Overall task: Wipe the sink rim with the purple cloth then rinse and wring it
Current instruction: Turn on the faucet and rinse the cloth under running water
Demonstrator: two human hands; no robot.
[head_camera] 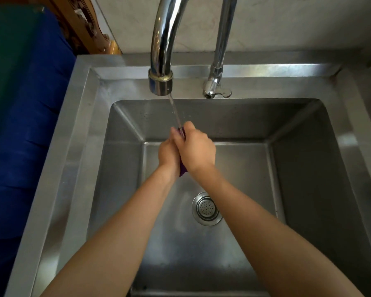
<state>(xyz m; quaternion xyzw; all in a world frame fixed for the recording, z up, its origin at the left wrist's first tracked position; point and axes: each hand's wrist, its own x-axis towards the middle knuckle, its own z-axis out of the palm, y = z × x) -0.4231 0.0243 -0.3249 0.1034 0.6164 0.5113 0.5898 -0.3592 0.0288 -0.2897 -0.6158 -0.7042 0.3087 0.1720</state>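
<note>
2 bare forearms reach in over the near sink rim [51, 211]. Drain strainer [206, 209] sits btwn them on the basin floor. Further in, left hand [168, 153] & right hand [196, 148] press together mid-basin, fingers closed around the purple cloth [183, 171]; only slivers show. Thin water stream [176, 114] hits it from the big faucet [161, 61]; smaller tap [215, 82] just right, at the back.

Basin floor [234, 243] lies open around the drain strainer [206, 209]; faucet spout [161, 61] overhangs the back.
</note>
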